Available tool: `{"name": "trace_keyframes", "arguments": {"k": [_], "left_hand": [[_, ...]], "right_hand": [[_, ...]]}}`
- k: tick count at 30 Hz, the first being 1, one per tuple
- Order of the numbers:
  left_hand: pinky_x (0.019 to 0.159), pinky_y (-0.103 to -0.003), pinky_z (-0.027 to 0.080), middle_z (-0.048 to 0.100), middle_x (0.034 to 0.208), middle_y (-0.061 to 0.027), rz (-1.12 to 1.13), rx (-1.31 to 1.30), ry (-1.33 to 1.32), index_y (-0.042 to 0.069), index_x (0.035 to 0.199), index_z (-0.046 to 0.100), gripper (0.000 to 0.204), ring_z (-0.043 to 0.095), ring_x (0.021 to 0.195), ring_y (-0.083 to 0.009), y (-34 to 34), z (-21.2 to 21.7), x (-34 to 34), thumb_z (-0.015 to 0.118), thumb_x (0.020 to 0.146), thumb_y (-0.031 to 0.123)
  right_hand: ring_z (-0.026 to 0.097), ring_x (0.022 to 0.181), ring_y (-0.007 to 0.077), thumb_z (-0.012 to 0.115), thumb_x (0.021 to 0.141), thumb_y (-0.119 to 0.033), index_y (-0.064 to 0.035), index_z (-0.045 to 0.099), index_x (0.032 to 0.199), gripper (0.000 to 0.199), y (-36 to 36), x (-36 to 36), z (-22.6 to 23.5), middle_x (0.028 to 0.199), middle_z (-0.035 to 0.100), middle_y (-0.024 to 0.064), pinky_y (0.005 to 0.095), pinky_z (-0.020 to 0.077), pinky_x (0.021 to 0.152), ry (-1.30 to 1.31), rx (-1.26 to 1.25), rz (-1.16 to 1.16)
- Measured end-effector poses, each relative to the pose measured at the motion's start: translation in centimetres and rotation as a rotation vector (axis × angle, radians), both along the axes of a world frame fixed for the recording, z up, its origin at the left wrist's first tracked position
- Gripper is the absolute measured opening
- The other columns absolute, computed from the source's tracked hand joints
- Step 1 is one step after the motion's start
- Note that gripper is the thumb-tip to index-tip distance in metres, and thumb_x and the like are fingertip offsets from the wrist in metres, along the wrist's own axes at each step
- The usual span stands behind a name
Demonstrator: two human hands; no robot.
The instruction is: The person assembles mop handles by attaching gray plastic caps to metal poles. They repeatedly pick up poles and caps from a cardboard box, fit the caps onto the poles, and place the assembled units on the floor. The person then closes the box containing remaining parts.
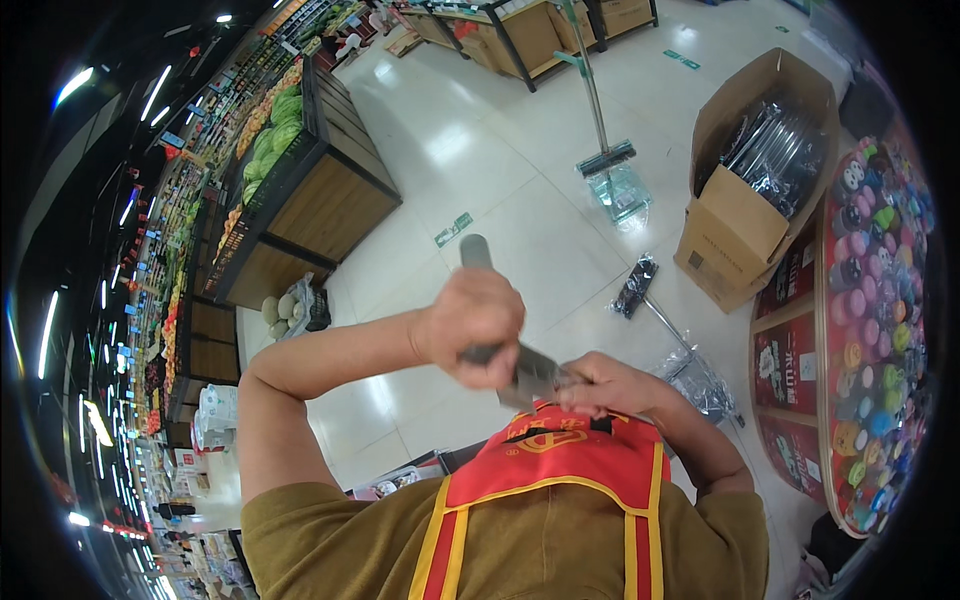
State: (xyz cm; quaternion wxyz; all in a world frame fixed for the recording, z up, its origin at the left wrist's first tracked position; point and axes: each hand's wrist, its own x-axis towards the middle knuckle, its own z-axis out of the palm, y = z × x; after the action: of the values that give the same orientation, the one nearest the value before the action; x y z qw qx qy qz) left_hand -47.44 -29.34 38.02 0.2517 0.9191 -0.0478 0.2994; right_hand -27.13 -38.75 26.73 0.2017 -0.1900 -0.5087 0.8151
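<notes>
My left hand (475,325) is closed in a fist around a long grey handle (476,252) with a rounded end, which sticks out past my knuckles. Below that fist, a grey flat part (535,376) reaches down to my right hand (605,385), whose fingers are closed on it in front of my red apron (540,450). Motion blurs my left hand and the tool, so its exact kind is unclear. On the floor to the right lies a flat-headed mop (634,287), its head wrapped in clear plastic.
Ahead, a flat mop (606,157) stands upright with clear green plastic (620,195) at its head. An open carton (735,235) of plastic-wrapped dark items is at right, beside a bin of colourful toys (875,330). A wooden produce stand (320,200) with watermelons (275,140) is at left.
</notes>
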Motion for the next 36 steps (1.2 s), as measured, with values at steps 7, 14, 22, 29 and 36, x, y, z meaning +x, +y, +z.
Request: {"name": "trace_keyframes", "arguments": {"k": [7, 14, 22, 29, 36], "left_hand": [[0.039, -0.031, 0.028, 0.042, 0.054, -0.0030, -0.266, 0.079, -0.052, 0.007, 0.063, 0.042, 0.019, 0.039, 0.040, -0.0188, -2.9, -1.7, 1.1, 0.055, 0.076, 0.009], [0.041, -0.038, 0.035, 0.043, 0.052, -0.0076, 0.093, -0.072, 0.056, 0.007, 0.061, 0.041, 0.019, 0.047, 0.044, -0.0285, -2.7, -3.3, 0.5, 0.057, 0.072, 0.009], [0.050, -0.040, 0.045, 0.053, 0.055, -0.0161, 0.863, -0.317, 0.380, 0.000, 0.071, 0.053, 0.029, 0.055, 0.050, -0.0344, -1.4, -4.8, 3.1, 0.061, 0.085, 0.025], [0.044, -0.032, 0.047, 0.055, 0.057, -0.0108, 0.747, -0.819, 0.702, -0.001, 0.086, 0.048, 0.045, 0.059, 0.047, -0.0200, -0.4, -2.4, 3.8, 0.056, 0.091, 0.043], [0.036, -0.032, 0.049, 0.060, 0.076, -0.0198, 0.593, -1.380, 0.674, -0.007, 0.110, 0.043, 0.060, 0.060, 0.046, -0.0224, -1.6, 0.0, 4.3, 0.058, 0.088, 0.046]], "right_hand": [[0.042, 0.060, 0.0058, 0.069, 0.085, -0.026, 0.0004, 0.060, 0.082, 0.028, -1.7, -3.0, -0.7, 0.060, 0.048, -0.0028, 0.0241, 0.0367, 0.055, 0.110, 0.293, 0.052], [0.049, 0.068, 0.0067, 0.068, 0.084, -0.019, 0.0000, 0.063, 0.093, 0.021, -2.3, -2.8, -0.7, 0.067, 0.057, 0.0007, 0.0255, 0.0445, 0.066, -0.138, 0.236, -0.305], [0.054, 0.065, 0.0079, 0.069, 0.083, -0.009, 0.0042, 0.061, 0.089, 0.017, 0.2, -4.2, -2.5, 0.071, 0.062, 0.0065, 0.0281, 0.0468, 0.061, -0.462, 0.409, -0.853], [0.065, 0.081, 0.0248, 0.064, 0.089, -0.019, 0.0018, 0.021, 0.142, 0.071, 0.1, -3.3, -6.3, 0.097, 0.065, 0.0190, 0.0329, 0.0504, 0.071, -0.354, 0.613, -0.992], [0.063, 0.088, 0.0287, 0.056, 0.094, -0.038, 0.0004, 0.009, 0.147, 0.081, -0.5, -3.5, -4.9, 0.100, 0.062, 0.0197, 0.0343, 0.0495, 0.072, -0.227, 0.728, -1.172]]}}
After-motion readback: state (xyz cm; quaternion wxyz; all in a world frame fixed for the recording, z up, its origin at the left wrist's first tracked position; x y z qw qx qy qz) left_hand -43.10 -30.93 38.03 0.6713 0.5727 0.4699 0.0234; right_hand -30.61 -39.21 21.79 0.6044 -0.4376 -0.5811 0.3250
